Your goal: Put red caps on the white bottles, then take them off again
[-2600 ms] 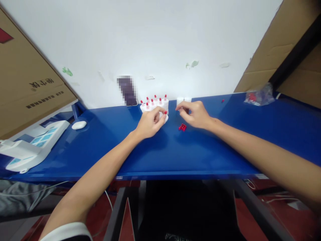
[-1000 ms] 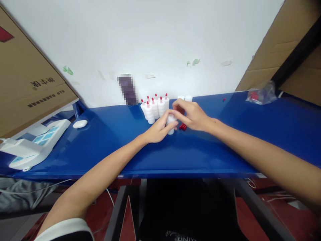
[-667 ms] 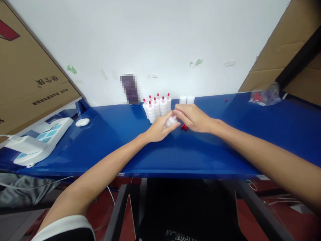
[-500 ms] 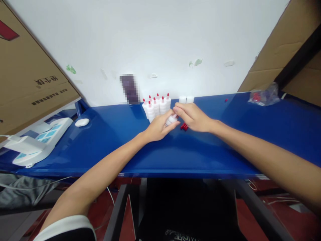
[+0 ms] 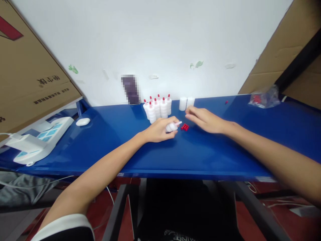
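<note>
My left hand [image 5: 157,130] is wrapped round a small white squeeze bottle [image 5: 171,127], tilted so that its pale, bare nozzle points right. My right hand [image 5: 204,119] hovers just right of the nozzle, thumb and fingers slightly apart, with nothing visible between them. Below its fingertips a small cluster of red caps [image 5: 185,127] lies on the blue table [image 5: 160,157]. Behind my left hand several white squeeze bottles [image 5: 156,108] stand upright in a group, their nozzles tipped with red caps.
Two plain white cylinders [image 5: 183,103] stand near the wall. A single red cap [image 5: 226,102] and a clear plastic bag [image 5: 264,97] with red pieces lie to the right. At left are a power strip [image 5: 47,140], a white oval case [image 5: 83,122] and a cardboard box [image 5: 32,67].
My right hand has moved right, away from the bottle's nozzle, and its fingers have parted. The bottle in my left hand now points more to the right, its bare nozzle showing.
</note>
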The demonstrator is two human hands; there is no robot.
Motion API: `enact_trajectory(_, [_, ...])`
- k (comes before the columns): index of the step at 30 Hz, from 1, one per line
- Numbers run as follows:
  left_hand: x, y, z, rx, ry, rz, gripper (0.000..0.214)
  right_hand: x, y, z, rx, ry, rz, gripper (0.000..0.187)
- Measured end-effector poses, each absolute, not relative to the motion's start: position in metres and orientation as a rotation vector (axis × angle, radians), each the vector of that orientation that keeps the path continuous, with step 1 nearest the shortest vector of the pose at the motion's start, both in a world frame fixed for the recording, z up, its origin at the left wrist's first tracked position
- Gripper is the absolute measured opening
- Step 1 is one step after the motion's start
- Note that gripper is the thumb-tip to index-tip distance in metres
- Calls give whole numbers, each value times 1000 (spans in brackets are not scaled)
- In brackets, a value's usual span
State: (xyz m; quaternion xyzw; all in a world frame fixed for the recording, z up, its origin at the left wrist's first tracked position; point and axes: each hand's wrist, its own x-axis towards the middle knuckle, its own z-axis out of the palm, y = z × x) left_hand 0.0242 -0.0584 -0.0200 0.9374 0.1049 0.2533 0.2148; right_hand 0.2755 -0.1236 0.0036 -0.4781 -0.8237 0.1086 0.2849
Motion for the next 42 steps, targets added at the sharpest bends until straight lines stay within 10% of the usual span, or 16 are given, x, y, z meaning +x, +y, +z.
enact_trajectory(11, [21, -52, -18, 2532, 314, 1165, 19, 260, -138, 5, -1296, -2557, 320, 22])
enact_trajectory(42, [20, -47, -21, 2689, 316, 938, 29, 260, -133, -3, -1414, -2479, 224, 22])
